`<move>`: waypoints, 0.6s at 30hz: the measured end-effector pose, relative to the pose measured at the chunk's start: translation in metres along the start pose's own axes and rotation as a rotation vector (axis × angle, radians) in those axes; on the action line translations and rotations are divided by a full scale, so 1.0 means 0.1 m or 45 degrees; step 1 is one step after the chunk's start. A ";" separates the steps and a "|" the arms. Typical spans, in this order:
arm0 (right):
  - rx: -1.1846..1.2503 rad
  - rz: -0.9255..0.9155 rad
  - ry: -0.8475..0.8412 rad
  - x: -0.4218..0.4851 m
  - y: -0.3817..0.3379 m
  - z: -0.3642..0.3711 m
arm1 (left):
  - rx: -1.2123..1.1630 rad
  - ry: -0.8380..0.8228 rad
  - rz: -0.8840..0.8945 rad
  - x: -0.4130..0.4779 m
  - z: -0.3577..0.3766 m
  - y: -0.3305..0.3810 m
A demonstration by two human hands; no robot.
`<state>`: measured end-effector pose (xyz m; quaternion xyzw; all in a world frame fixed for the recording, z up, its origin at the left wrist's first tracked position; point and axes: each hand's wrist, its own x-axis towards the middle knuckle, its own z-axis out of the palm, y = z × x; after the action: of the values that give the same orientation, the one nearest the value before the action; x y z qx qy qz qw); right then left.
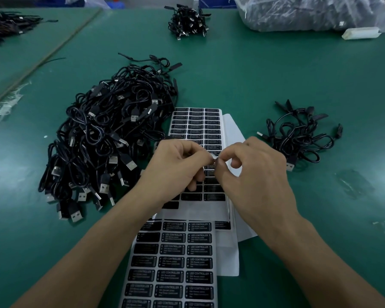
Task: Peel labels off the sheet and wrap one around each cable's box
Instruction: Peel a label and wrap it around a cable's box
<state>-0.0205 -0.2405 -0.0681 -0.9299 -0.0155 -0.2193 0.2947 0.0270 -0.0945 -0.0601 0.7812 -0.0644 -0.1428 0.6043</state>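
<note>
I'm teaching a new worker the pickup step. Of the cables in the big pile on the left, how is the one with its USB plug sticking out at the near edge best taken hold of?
Judging from its pose, grip the USB plug itself, coming from the near side of the big pile. Its metal end juts free onto the green table, while its cord is tangled among the others.

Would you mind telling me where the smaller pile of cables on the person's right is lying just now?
In the head view, the smaller cable pile lies on the green table, right of the label sheet and beyond the right hand.
</note>
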 end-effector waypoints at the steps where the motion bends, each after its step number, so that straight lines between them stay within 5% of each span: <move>1: 0.006 0.007 -0.002 0.00 0.00 0.00 | -0.003 -0.003 0.005 0.00 0.00 0.00; 6: 0.093 0.077 -0.016 0.02 0.03 0.00 | -0.065 0.006 0.038 -0.01 0.00 0.00; 12: 0.942 0.489 -0.184 0.12 0.10 -0.07 | -0.015 -0.066 0.059 -0.02 0.00 0.00; 18: 1.119 0.549 -0.244 0.13 0.12 -0.08 | 0.024 -0.129 0.093 -0.03 -0.02 0.01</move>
<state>-0.0102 -0.2558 -0.0631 -0.7157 0.0593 -0.0398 0.6948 0.0250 -0.0923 -0.0581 0.7758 -0.1247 -0.1595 0.5976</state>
